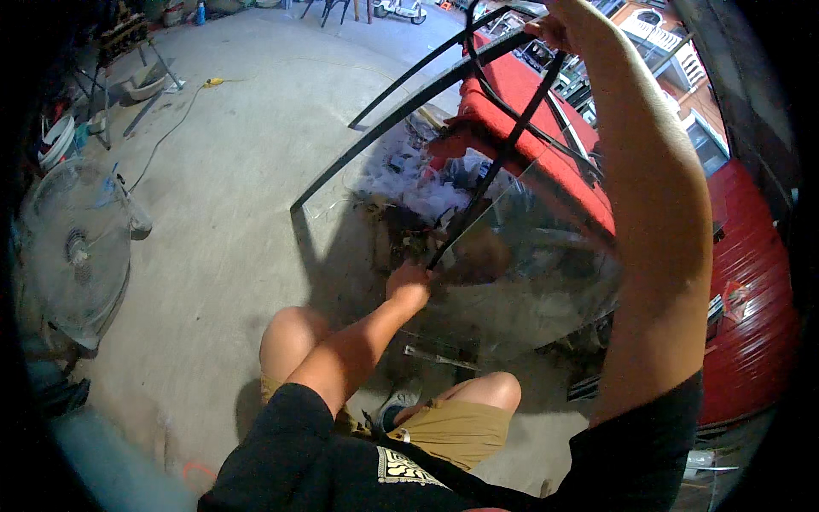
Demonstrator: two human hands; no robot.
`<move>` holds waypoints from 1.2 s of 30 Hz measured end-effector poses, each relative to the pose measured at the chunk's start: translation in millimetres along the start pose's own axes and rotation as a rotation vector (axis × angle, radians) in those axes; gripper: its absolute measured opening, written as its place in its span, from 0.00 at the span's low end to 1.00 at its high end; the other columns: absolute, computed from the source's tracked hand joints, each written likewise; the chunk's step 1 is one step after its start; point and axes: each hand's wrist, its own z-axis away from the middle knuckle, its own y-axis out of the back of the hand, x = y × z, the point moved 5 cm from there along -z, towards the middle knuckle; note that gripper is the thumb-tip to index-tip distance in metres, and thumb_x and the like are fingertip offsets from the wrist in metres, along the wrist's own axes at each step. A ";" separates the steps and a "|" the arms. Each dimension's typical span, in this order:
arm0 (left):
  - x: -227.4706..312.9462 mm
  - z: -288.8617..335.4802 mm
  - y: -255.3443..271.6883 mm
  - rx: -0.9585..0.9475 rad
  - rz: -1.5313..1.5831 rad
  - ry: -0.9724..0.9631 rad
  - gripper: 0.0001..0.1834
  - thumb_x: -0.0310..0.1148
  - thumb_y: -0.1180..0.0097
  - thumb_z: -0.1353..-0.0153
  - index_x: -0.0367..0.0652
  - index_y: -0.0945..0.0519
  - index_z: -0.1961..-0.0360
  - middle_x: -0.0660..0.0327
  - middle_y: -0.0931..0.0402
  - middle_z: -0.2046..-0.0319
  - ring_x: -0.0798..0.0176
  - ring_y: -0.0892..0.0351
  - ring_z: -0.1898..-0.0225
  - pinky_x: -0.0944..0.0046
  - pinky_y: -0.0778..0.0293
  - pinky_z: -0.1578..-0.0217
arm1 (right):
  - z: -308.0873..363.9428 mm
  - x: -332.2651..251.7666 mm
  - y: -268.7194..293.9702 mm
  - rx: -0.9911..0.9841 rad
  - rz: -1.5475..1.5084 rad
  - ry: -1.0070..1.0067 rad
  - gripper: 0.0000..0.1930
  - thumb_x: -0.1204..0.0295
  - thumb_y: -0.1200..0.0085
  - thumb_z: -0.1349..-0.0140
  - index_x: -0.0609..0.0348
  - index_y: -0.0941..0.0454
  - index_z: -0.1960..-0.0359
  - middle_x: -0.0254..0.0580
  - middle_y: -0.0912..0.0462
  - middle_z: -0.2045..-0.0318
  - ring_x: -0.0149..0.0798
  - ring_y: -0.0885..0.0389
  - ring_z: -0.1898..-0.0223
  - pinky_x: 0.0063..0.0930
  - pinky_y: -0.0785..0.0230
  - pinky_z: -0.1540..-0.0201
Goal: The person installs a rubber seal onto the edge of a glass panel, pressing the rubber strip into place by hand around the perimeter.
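My left hand [411, 286] is closed around the lower end of a long black strip [499, 162], beside the edge of a clear glass pane [537, 256]. The strip runs up and right to my right hand [553, 32], raised high with its fingers closed at the top, where the strip meets a black frame bar [401, 107]. That bar slopes down to the left toward the floor, with a thinner black bar behind it. A loop of thin black cord or strip [490, 85] hangs near my right hand. The pane stands tilted before my knees.
A red-covered bench [520, 98] lies behind the pane, with a heap of clear plastic scraps [418, 183] beside it. At left stand a large fan [77, 252] and a white bucket [58, 141]. A cable with a yellow end [213, 83] crosses the concrete floor. Red sheeting [751, 299] is at right.
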 end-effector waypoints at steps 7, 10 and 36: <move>-14.3 -6.5 -3.9 -0.013 -0.021 0.017 0.22 0.47 0.43 0.20 0.42 0.11 0.42 0.47 0.18 0.38 0.37 0.16 0.37 0.41 0.17 0.39 | 40.9 44.6 -81.8 -0.030 0.904 0.101 0.25 0.46 0.41 0.26 0.59 0.14 0.55 0.46 0.12 0.70 0.35 0.14 0.77 0.35 0.21 0.73; -47.7 -44.0 -36.2 0.032 -0.069 -0.051 0.22 0.46 0.45 0.19 0.44 0.14 0.37 0.45 0.18 0.38 0.35 0.15 0.39 0.38 0.18 0.39 | 60.3 20.4 -144.0 -0.049 1.645 0.656 0.27 0.47 0.40 0.31 0.61 0.08 0.52 0.57 0.07 0.57 0.55 0.05 0.55 0.48 0.12 0.48; -12.8 -16.1 20.1 0.054 -0.047 -0.248 0.29 0.47 0.45 0.20 0.34 0.21 0.32 0.40 0.19 0.37 0.36 0.19 0.35 0.44 0.21 0.35 | 237.7 92.6 -147.3 -0.237 1.344 0.919 0.32 0.51 0.37 0.25 0.61 0.22 0.29 0.58 0.17 0.35 0.57 0.22 0.29 0.48 0.33 0.23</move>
